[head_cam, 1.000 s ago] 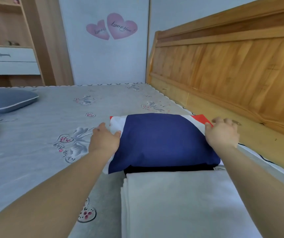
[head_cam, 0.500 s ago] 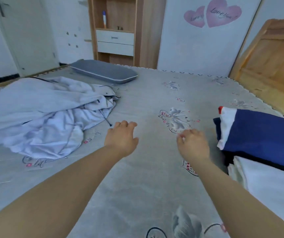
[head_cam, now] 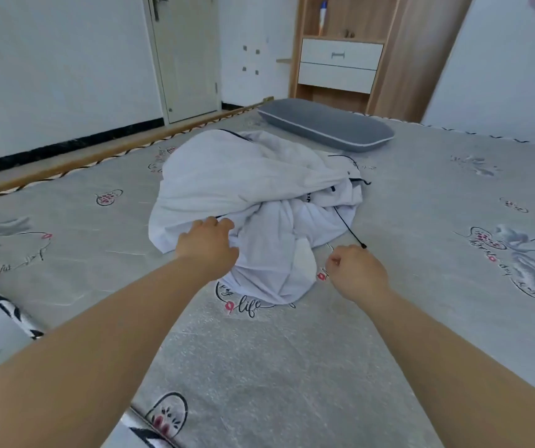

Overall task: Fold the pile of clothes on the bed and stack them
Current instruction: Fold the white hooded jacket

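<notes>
Far left edge there's a strip of white fabric with a black pattern (head_cam: 4,305), cut off by the frame so no telling what it is. The grey bedsheet printed with little pink-and-black doodles (head_cam: 421,286) covers the whole bed.

Moving in, the left hand (head_cam: 208,245) rests on the near-left side of the crumpled white garment with thin black drawstrings (head_cam: 250,195), fingers curved onto the cloth. Can't really tell whether it's pinching the fabric or only lying on it, since the fingertips sink into the folds.

The garment itself is a rumpled heap around the middle of the bed, not folded at all, with puffy creases and dark trim peeking out near the top. What sort of garment it is stays hard to make out in that bundle.

One black drawstring (head_cam: 350,227) trails out toward the right, its tip just beside the right hand (head_cam: 358,273). That hand is curled into a loose fist next to the garment's near-right edge, apparently holding nothing.

Further back right lies a flat grey pillow with white piping (head_cam: 327,127), well apart from the heap.
</notes>
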